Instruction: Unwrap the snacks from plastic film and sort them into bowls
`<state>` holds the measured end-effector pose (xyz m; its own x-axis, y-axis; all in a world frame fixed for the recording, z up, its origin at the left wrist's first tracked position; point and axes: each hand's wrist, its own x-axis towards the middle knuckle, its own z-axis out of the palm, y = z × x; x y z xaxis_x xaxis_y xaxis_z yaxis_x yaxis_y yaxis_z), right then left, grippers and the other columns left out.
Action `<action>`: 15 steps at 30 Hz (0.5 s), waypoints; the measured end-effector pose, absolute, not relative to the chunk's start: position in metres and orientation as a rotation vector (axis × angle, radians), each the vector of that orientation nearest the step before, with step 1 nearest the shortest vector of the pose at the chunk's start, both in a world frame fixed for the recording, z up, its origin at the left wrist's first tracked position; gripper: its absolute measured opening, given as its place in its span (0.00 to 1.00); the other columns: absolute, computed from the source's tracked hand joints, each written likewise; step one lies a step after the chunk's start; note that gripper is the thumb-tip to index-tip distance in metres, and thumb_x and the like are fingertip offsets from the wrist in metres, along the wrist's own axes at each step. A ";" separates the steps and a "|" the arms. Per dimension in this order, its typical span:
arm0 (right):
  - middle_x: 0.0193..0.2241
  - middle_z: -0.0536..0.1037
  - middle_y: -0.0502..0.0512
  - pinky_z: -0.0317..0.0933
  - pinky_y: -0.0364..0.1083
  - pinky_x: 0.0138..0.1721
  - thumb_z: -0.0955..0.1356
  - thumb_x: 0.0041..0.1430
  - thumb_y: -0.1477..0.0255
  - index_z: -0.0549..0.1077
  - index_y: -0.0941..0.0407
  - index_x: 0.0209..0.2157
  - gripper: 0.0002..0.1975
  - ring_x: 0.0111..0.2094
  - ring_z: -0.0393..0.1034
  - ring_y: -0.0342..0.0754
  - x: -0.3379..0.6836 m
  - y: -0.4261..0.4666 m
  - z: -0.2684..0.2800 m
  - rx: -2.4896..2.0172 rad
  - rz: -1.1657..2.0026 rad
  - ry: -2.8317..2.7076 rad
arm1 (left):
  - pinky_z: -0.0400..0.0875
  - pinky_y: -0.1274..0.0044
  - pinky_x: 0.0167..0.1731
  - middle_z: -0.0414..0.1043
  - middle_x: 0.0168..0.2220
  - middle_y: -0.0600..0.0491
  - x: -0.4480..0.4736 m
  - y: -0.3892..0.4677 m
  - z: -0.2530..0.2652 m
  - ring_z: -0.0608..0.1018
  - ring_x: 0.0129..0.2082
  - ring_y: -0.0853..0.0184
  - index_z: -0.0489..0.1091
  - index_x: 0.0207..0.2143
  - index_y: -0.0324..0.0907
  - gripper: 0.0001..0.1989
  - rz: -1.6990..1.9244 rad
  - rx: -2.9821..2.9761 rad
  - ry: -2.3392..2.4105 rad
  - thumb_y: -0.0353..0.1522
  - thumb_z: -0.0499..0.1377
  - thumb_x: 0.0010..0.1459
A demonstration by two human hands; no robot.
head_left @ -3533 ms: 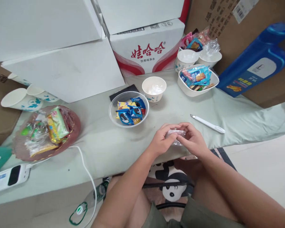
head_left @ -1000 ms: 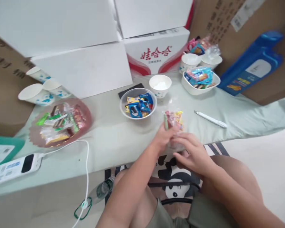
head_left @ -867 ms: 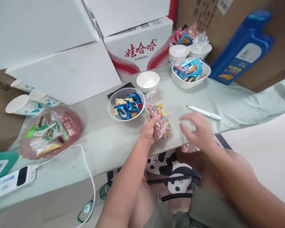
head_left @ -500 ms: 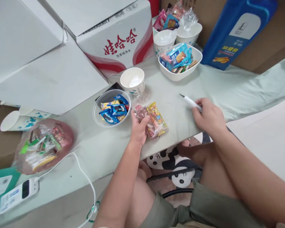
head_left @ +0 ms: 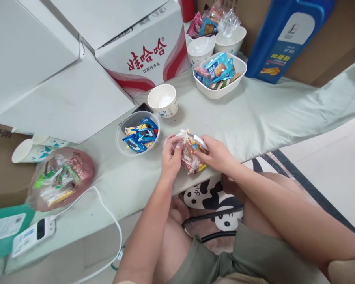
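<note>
Since half a second earlier, the right hand [head_left: 217,153] had swung in from three o'clock, bringing the white cutter [head_left: 199,142] from over bare tablecloth [head_left: 242,114] to the snack packet [head_left: 193,156]. That packet was held between the hands near the cloth's front edge, its long axis running roughly from eleven to five o'clock. The left hand [head_left: 172,152] gripped its nine o'clock side; the right, at three o'clock, clasped the cutter against the packet, so neither hand was clearly nearer. The cutter slanted towards ten o'clock across the packet's upper part, its tip lost in crinkled film. Print on the packet was too small to read.

Seen from the packet, a clear bowl [head_left: 120,144] of blue and yellow sachets [head_left: 137,138] sat at ten o'clock, and a paper cup [head_left: 168,112] at eleven. At one o'clock stood a white dish [head_left: 215,94]. Farther back, at eleven, a white carton [head_left: 148,77] carried red 娃哈哈 with ®, and 饮用纯净水 beneath. Behind the dish, a pink wrapper [head_left: 195,25] showed letters like "nab". Between one and two, a blue jug [head_left: 263,43] bore small lettering, mostly unreadable.
</note>
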<state>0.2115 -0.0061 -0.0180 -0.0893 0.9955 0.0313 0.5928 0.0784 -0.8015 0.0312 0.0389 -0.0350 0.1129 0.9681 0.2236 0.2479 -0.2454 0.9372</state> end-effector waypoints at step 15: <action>0.23 0.67 0.48 0.57 0.44 0.29 0.59 0.65 0.60 0.70 0.55 0.37 0.15 0.24 0.62 0.44 0.216 -0.006 -0.002 -1.386 1.216 -1.205 | 0.64 0.60 0.61 0.59 0.55 0.44 0.034 0.023 -0.026 0.62 0.66 0.50 0.64 0.39 0.45 0.21 0.909 2.063 1.260 0.34 0.70 0.45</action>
<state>0.2159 -0.0056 -0.0022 0.0393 0.9930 -0.1117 0.1020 -0.1152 -0.9881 0.0343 0.0227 -0.0258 0.3308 0.9069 0.2609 0.5336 -0.4078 0.7410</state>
